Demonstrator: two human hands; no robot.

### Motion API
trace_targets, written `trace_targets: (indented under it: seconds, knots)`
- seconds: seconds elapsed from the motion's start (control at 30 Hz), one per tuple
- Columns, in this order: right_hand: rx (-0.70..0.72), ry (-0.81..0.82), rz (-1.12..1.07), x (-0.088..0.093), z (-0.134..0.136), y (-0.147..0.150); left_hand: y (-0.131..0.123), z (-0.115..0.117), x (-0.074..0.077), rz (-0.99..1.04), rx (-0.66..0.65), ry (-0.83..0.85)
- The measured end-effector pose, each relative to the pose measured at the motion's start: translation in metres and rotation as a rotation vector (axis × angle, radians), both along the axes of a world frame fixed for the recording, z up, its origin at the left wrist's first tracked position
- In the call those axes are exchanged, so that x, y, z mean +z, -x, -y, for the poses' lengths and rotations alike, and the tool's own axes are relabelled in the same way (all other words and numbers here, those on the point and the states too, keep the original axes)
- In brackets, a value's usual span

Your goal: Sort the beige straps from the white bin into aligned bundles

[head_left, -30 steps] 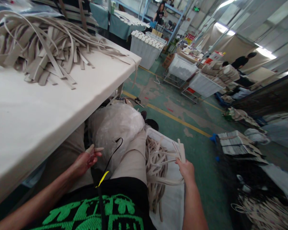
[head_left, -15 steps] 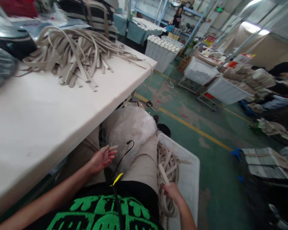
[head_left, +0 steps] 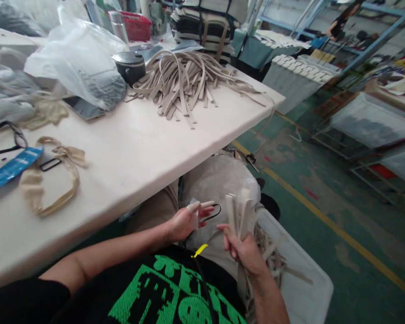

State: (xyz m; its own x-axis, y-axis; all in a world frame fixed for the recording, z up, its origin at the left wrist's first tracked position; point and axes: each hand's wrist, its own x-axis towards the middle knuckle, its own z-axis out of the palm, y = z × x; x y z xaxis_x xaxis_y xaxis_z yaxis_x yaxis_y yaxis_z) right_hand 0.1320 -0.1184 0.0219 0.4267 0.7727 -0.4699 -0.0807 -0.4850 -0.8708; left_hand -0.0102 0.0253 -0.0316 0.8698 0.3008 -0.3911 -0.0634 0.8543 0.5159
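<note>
My right hand (head_left: 244,249) is closed around a bunch of beige fabric straps (head_left: 238,209). Their flat ends stick up above the fist, and the index finger points left. To its left is my left hand (head_left: 185,220), palm turned up, with pale coverings on the thumb and a finger. A small translucent whitish piece (head_left: 194,218) sits under that thumb; its kind is unclear. More beige straps (head_left: 268,247) lie tangled in a white plastic bin (head_left: 306,279) beside my right leg. Crumpled clear plastic (head_left: 219,175) covers part of my lap.
A white table (head_left: 121,157) runs along the left, bearing a large pile of straps (head_left: 185,83), a dark lidded pot (head_left: 130,67) and a plastic bag (head_left: 77,58). A cloth band (head_left: 54,180) lies nearer. Another person (head_left: 344,20) stands far off among carts and shelves.
My right hand has risen out of the bin with a bunch of straps and come closer to my left hand. The view has turned left, showing more of the table.
</note>
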Motion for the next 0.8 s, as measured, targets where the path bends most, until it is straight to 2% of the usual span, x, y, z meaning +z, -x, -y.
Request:
trace_targets:
  seconds: [0.1, 0.2, 0.33, 0.43, 0.5, 0.67, 0.73, 0.8]
  knots:
    - [0.111, 0.011, 0.060, -0.007, -0.045, 0.023, -0.003, 0.004, 0.001, 0.044, 0.030, -0.031]
    - [0.119, 0.028, 0.108, -0.013, -0.070, 0.037, -0.006, 0.004, 0.004, 0.049, 0.069, -0.054]
    - [0.119, 0.035, 0.164, -0.015, -0.081, 0.041, -0.003, -0.002, 0.008, 0.059, 0.103, -0.048]
    - [0.086, 0.038, 0.182, -0.015, -0.080, 0.037, 0.004, -0.009, 0.010, 0.105, 0.047, -0.084]
    - [0.069, 0.046, 0.206, -0.016, -0.079, 0.034, 0.010, -0.015, 0.011, 0.073, 0.010, -0.205]
    - [0.032, 0.057, 0.261, -0.019, -0.078, 0.031, 0.022, -0.029, 0.007, -0.022, -0.010, -0.741]
    - [0.026, 0.055, 0.262, -0.022, -0.079, 0.030, 0.024, -0.033, 0.003, -0.083, -0.040, -0.845]
    - [0.039, 0.040, 0.234, -0.025, -0.077, 0.029, 0.024, -0.036, -0.002, -0.182, -0.035, -0.876]
